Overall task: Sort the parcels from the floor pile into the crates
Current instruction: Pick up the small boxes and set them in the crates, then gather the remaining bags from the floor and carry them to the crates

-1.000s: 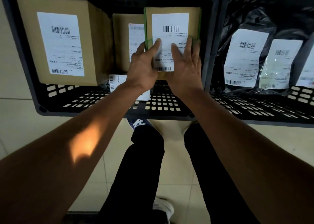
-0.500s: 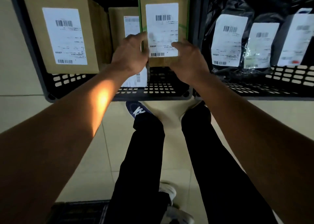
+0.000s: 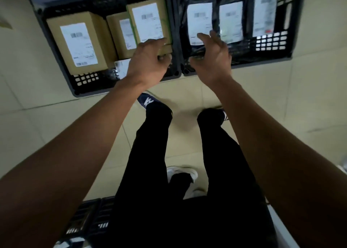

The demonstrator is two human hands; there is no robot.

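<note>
At mid-frame, the left hand (image 3: 148, 59) and right hand (image 3: 212, 58) hang loosely curled, holding nothing. Just beyond, the green-taped box (image 3: 149, 23) stands in the left crate (image 3: 56, 46) beside two other boxes. Best to let it settle against its neighbour before turning away. Black bags fill the right crate (image 3: 281, 46). Pale tiled floor (image 3: 309, 97) surrounds both.

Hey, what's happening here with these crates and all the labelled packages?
A person is sorting parcels into two black crates on the floor. The left crate holds cardboard boxes, the right crate black plastic mailer bags. The green-edged box stands in the left crate against the divider side. The left hand hangs in front of its lower edge; whether it touches is unclear. The right hand hovers empty over the right crate, holding nothing.
</note>
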